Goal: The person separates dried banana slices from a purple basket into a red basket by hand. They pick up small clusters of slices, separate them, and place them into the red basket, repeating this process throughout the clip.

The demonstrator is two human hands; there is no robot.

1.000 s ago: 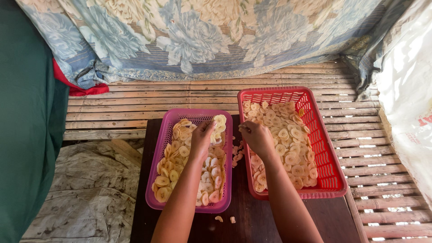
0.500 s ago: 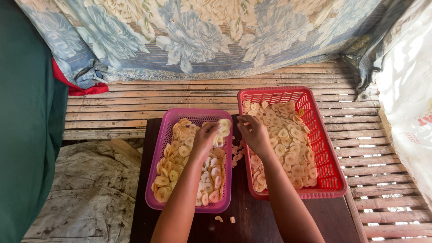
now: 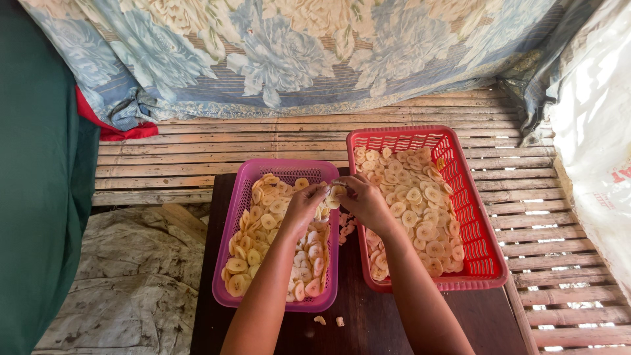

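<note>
Both hands meet above the gap between two plastic baskets on a dark wooden table [image 3: 368,315]. The left hand [image 3: 303,209] and the right hand [image 3: 365,202] pinch a pale banana slice [image 3: 337,191] together at their fingertips, over the near corner where the baskets stand just beside each other. The purple basket [image 3: 231,217] on the left holds a loose layer of yellow slices with some pinkish ones toward its near end; the red basket [image 3: 485,223] on the right, slightly larger and angled, holds a denser layer of pale round slices. A few crumbs [image 3: 328,321] lie on the table's near strip, just before the purple basket's rim. The table's far edge sits close to a slatted bamboo platform [image 3: 197,158], which runs on to the right with open slats. A floral cloth [image 3: 276,52] hangs behind, a red rag [image 3: 105,125] lies at its left foot, a green sheet [image 3: 33,197] fills the left edge, and a white sack [image 3: 598,144] with a trace of red print stands at right.
</note>
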